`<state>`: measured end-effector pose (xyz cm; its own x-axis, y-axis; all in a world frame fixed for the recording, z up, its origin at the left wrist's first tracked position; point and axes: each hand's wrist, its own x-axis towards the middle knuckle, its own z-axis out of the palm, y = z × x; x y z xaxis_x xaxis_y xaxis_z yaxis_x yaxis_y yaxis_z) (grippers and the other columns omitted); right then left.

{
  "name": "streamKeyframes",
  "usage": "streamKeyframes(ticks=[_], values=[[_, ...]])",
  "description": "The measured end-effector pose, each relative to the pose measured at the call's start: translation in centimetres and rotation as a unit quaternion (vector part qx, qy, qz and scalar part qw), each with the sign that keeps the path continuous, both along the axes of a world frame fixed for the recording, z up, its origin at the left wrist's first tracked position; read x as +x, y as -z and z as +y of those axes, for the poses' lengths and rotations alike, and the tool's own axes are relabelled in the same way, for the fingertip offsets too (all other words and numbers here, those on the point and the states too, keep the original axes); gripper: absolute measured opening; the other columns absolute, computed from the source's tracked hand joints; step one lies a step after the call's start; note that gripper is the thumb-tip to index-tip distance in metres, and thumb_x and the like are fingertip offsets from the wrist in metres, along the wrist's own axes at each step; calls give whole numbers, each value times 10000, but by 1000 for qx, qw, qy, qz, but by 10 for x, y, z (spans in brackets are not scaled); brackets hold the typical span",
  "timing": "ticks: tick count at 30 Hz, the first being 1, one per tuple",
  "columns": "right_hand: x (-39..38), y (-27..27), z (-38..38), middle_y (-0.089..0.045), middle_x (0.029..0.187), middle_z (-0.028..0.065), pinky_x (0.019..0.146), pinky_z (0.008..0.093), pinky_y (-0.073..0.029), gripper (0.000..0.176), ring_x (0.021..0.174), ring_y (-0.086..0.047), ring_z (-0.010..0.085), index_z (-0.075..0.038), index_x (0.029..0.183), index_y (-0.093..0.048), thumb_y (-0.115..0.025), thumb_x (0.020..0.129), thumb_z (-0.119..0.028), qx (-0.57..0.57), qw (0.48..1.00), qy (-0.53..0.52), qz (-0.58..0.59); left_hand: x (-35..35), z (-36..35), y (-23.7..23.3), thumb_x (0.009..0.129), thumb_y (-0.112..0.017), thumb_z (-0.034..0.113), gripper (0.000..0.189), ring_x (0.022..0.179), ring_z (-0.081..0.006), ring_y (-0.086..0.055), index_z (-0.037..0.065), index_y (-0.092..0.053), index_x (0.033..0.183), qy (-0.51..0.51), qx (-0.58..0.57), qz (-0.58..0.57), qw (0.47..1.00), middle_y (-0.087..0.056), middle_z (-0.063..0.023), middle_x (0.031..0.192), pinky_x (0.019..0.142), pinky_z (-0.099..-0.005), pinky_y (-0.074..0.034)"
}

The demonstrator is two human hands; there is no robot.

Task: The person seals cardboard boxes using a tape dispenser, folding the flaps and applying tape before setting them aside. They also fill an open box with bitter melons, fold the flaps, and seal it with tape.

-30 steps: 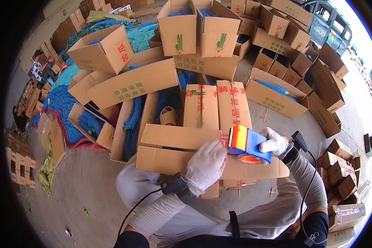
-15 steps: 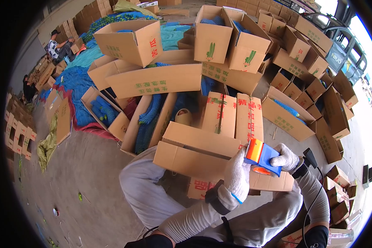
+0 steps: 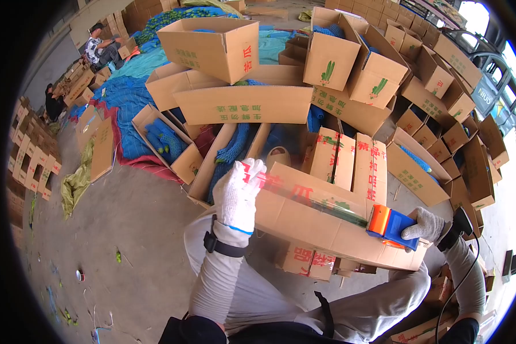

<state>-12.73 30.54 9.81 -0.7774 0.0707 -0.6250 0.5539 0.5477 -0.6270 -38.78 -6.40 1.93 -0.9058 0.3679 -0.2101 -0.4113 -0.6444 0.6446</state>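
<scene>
A long cardboard box (image 3: 309, 223) lies across my lap, its top flaps together and printed with red characters and a green picture. At the box's left end, my left hand (image 3: 238, 192), in a white knit glove, grips the corner with its fingers over the top edge. My gloved right hand (image 3: 427, 225) is closed around a blue and orange tape dispenser (image 3: 393, 226), which sits against the seam near the box's right end. A shiny strip, apparently tape, runs along the seam left of the dispenser.
Beyond my lap stand two closed boxes (image 3: 370, 169) and several open boxes (image 3: 243, 103) holding produce in blue netting (image 3: 163, 140). More boxes (image 3: 441, 103) are stacked at the right near a vehicle (image 3: 493, 86). Two people (image 3: 102, 49) sit at the far left.
My left hand has moved from beside the tape dispenser to the box's left end. The box has turned to show its printed flaps, and the dispenser now rests lower, at its right part.
</scene>
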Motion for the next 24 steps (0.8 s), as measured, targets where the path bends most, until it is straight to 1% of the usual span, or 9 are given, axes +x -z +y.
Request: streamKeyframes(ticks=[4, 7, 8, 11, 15, 18, 21, 23, 24], values=[[-44, -15, -30, -728, 815, 102, 704, 279, -540, 620, 739, -670, 125, 79, 1007, -711, -797, 773, -489, 10, 1000, 7, -12, -51, -26, 20, 1038, -471, 308, 460, 1171, -313, -609, -74, -516, 1290, -17, -95, 104, 990, -624, -226, 1221, 956, -387, -522], [-66, -15, -47, -726, 795, 105, 680, 277, -541, 647, 722, -681, 139, 80, 1004, -713, -787, 768, -519, 48, 999, -12, -16, -62, -33, 36, 1018, -512, 310, 442, 1118, -294, -641, -54, -545, 1267, -2, -71, 58, 996, -646, -213, 1197, 907, -371, -537], [-72, -16, -53, -724, 783, 106, 671, 277, -541, 656, 713, -684, 145, 79, 998, -715, -785, 764, -531, 59, 998, -18, -17, -57, -30, 33, 995, -568, 291, 389, 985, -280, -694, -60, -610, 1156, -32, -117, 36, 992, -694, -190, 1059, 825, -347, -567], [-91, -10, -64, -711, 734, 116, 648, 285, -539, 664, 676, -683, 163, 70, 934, -729, -774, 753, -567, 163, 980, -55, -101, -56, -31, 64, 1003, -541, 308, 380, 1012, -275, -683, -27, -620, 1162, -1, -218, 19, 976, -689, -164, 1120, 873, -359, -541], [-103, -8, -88, -679, 669, 147, 581, 357, -508, 737, 603, -664, 227, 67, 814, -727, -737, 721, -665, 244, 963, -75, -92, -49, -19, 181, 1004, -528, 285, 314, 864, -145, -649, 6, -673, 1004, 148, -239, 230, 932, -679, -56, 915, 763, -267, -516], [-107, -7, -89, -659, 645, 171, 561, 383, -490, 812, 572, -643, 256, 78, 781, -713, -713, 694, -730, 254, 960, -57, -99, -41, -16, 200, 1007, -494, 243, 280, 911, -145, -642, 4, -626, 1071, 252, -134, 149, 947, -673, -68, 1003, 786, -281, -514], [-111, -10, -92, -654, 644, 181, 562, 386, -491, 837, 576, -645, 261, 83, 770, -704, -696, 692, -751, 278, 954, -60, -100, -44, -28, 171, 1009, -464, 210, 292, 987, -183, -641, -12, -574, 1163, 310, -363, 476, 739, -664, -90, 1111, 829, -308, -513], [-109, -7, -93, -656, 655, 188, 568, 388, -495, 844, 585, -650, 262, 87, 778, -703, -694, 692, -752, 284, 952, -64, -94, -40, -33, 133, 993, -462, 224, 357, 1066, -271, -620, 2, -545, 1260, 172, -502, 641, 555, -624, -160, 1213, 906, -359, -502], [-108, -5, -92, -659, 679, 207, 594, 406, -501, 880, 601, -653, 282, 99, 804, -703, -670, 692, -774, 282, 953, -74, -82, -42, -27, 116, 975, -486, 220, 384, 1091, -299, -604, 3, -528, 1290, 116, -515, 615, 586, -594, -180, 1253, 931, -372, -491]])
